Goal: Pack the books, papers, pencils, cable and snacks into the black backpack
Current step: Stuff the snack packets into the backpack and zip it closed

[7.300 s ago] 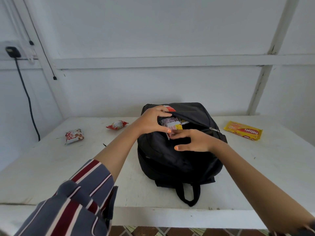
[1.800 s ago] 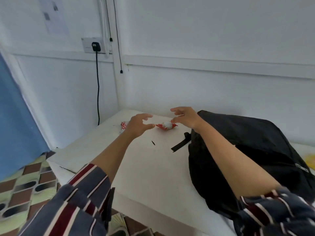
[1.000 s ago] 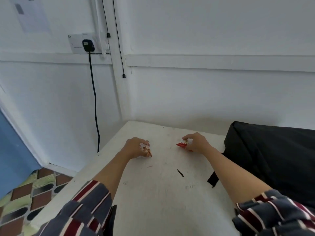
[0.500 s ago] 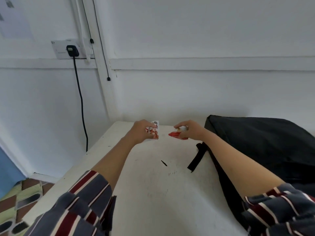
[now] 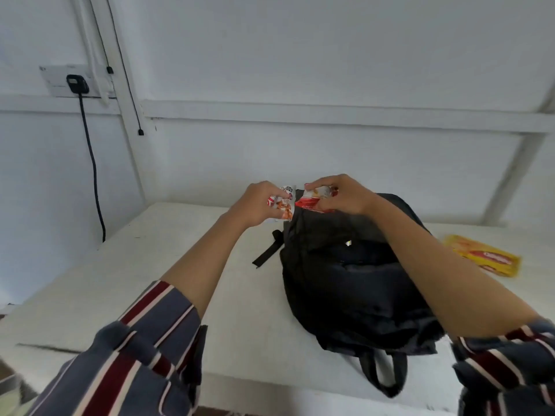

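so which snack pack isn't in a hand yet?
The yellow biscuit pack, lying on the table right of the black backpack. The two small red-and-white packets are each held, one per hand.

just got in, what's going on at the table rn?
A person is packing a black backpack that lies on the white table. The left hand holds a small white-and-red snack packet, and the right hand holds a red snack packet. Both packets are up at the far top edge of the bag, not inside it yet. A yellow biscuit pack lies on the table to the right of the bag, untouched.
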A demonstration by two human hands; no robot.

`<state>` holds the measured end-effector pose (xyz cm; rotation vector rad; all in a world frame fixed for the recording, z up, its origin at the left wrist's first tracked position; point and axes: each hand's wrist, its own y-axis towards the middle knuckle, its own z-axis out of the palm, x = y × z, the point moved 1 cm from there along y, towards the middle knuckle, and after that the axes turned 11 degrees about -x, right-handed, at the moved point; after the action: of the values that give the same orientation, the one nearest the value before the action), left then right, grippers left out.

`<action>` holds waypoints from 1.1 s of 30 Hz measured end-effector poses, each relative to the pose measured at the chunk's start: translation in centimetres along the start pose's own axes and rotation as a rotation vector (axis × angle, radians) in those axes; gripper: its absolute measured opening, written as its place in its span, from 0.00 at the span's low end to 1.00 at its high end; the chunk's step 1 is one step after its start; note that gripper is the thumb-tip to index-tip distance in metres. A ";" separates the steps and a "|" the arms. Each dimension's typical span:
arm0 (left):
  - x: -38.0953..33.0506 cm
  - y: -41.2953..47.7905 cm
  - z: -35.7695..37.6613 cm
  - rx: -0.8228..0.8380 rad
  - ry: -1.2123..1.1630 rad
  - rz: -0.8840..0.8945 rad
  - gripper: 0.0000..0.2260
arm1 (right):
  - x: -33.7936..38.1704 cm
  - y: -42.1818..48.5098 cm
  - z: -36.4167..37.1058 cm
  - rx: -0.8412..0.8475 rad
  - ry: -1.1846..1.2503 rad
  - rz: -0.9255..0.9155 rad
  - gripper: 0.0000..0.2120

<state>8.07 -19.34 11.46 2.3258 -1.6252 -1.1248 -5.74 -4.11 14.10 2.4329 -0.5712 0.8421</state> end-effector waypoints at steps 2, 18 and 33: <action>-2.5 -0.2 0.8 -0.005 -0.007 0.025 0.20 | -0.7 -1.7 -2.1 -0.004 0.007 0.009 0.19; -9.1 1.1 8.3 0.107 0.130 0.087 0.17 | -8.0 -7.8 -7.2 -0.077 0.065 0.190 0.20; -8.8 0.4 8.7 0.257 0.082 0.092 0.27 | -9.0 -6.9 -6.6 -0.106 0.089 0.181 0.16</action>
<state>1.00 -9.28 9.90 2.3776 -1.9241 -0.8344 -11.49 7.10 10.50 2.2606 -0.7908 0.9629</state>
